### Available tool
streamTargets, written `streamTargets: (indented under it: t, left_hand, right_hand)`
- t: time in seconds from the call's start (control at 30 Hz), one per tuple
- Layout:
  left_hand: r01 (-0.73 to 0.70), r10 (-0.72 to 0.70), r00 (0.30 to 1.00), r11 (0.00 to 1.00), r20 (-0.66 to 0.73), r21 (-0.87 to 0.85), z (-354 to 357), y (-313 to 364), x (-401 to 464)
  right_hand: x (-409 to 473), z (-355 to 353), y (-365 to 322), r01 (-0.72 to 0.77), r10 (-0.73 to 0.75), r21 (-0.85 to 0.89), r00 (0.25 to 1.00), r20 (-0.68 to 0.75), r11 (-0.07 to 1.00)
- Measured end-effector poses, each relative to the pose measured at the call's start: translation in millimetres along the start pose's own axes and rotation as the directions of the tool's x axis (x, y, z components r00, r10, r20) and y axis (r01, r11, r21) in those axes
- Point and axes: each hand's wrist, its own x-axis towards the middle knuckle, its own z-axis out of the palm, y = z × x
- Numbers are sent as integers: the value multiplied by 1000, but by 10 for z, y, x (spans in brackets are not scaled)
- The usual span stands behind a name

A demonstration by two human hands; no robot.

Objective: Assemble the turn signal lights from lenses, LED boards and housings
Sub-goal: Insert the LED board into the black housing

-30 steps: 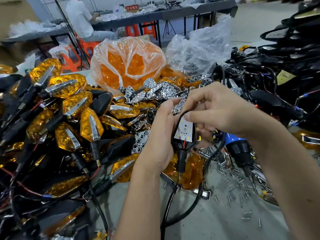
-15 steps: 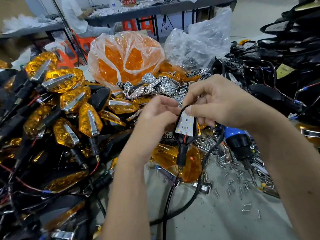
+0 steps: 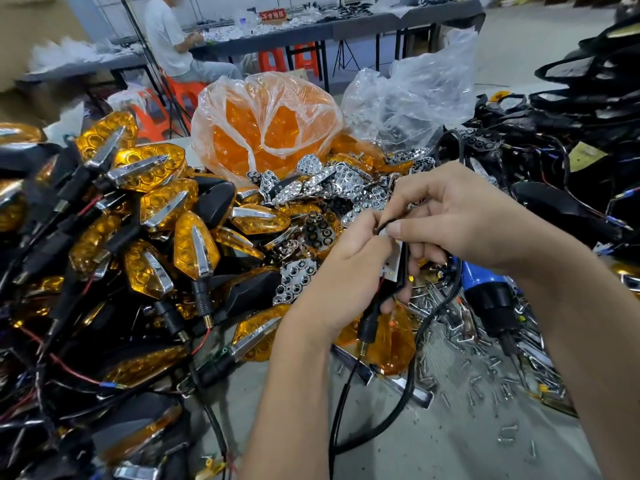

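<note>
A workshop with long grey tables at the back, where a seated person in a white shirt works; in front lies a crowded grey worktable. On its left is a heap of finished turn signals with amber lenses, chrome strips and black stems. Behind the middle stands a clear plastic bag of amber lenses, with a second clear bag just beside it on the right. Between the bags and the hands lies a pile of chrome reflector inserts. Black housings and wiring fill the right side, and loose screws lie scattered near a blue-and-black electric screwdriver.

In the centre, held above the table, is a black housing with a white LED board seated in it, its stem pointing downward and a black wire trailing off below. The left hand curls round the housing from the left. The right hand pinches the housing's upper tip between thumb and forefinger, the other fingers curled behind it. An amber lens lies on the table just beneath.
</note>
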Motion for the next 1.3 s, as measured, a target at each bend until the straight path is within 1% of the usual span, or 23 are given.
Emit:
streamTargets:
  t: [0.1,0.17,0.23,0.3,0.33,0.37,0.43,0.47,0.5,0.53,0.57,0.6,0.67,0.73,0.77,0.8,0.9,0.93,1.03,1.13,1.17,1.27,1.3]
  left_hand:
    - [-5,5,1000,998,-11,59,22,-19,10]
    - [-5,7,999,998,-34,61,14,-25,14]
    - [-15,17,998,999,-66,44,-16,-17,11]
    - [-26,27,993,1000,-114,13,-82,2,7]
    - [-32,32,988,999,-148,-1,-126,13,-2]
    - [-42,38,982,999,-187,-17,-179,21,-9]
    - [-66,48,957,996,-285,-53,-305,31,-32]
    - [-75,48,939,995,-342,-67,-374,30,-46]
    - [-81,44,916,994,-399,-77,-444,22,-60]
    - [-82,34,893,993,-450,-87,-510,13,-75]
    - [-82,24,871,992,-491,-97,-566,-2,-84]
    - [-81,14,851,991,-525,-106,-610,-21,-94]
    - [-76,7,812,993,-584,-94,-664,-59,-98]
    - [-74,16,778,995,-628,-66,-684,-83,-88]
    - [-81,20,763,995,-647,-64,-691,-89,-81]
    - [-91,23,748,994,-664,-68,-696,-91,-74]
    - [-103,21,721,992,-692,-77,-697,-94,-65]
    - [-101,20,720,992,-694,-77,-693,-94,-68]
    - [-94,17,722,993,-692,-73,-678,-87,-52]
    - [-77,3,726,994,-688,-77,-652,-97,-20]
    - [-66,1,731,995,-683,-68,-636,-104,-10]
    - [-51,-16,752,995,-659,-82,-582,-121,7]
    - [-58,-23,762,993,-647,-105,-567,-118,10]
  right_hand:
    - [8,22,71,-23,23,-8,1000,-13,1000]
    - [13,56,85,-35,36,27,999,-27,999]
    - [17,95,71,-34,41,150,998,-42,988]
    - [36,117,62,-41,74,290,992,-104,956]
    - [50,136,68,-56,105,288,982,-158,956]
    - [61,161,85,-85,133,215,967,-220,973]
    - [78,240,155,-160,139,-42,939,-316,986]
    - [81,291,185,-176,108,-176,934,-340,968]
    - [77,353,190,-172,66,-300,941,-331,938]
    - [78,425,193,-144,17,-424,957,-289,894]
    - [87,501,197,-82,-29,-522,979,-201,849]
    - [100,576,186,-8,-57,-579,994,-94,815]
    - [126,726,181,48,-17,-626,998,55,779]
    - [135,832,236,50,49,-714,992,117,699]
    - [132,868,262,51,47,-745,993,110,665]
    - [122,877,271,42,21,-750,997,74,660]
    - [117,786,232,30,-126,-717,989,-81,696]
    - [118,738,214,25,-139,-716,985,-101,698]
    - [104,611,192,-28,-50,-658,994,-99,752]
    - [86,607,173,-163,68,-539,979,-191,827]
    - [87,635,158,-205,97,-542,970,-221,815]
    - [101,701,145,-279,142,-669,957,-253,689]
    - [99,701,141,-294,156,-667,953,-260,685]
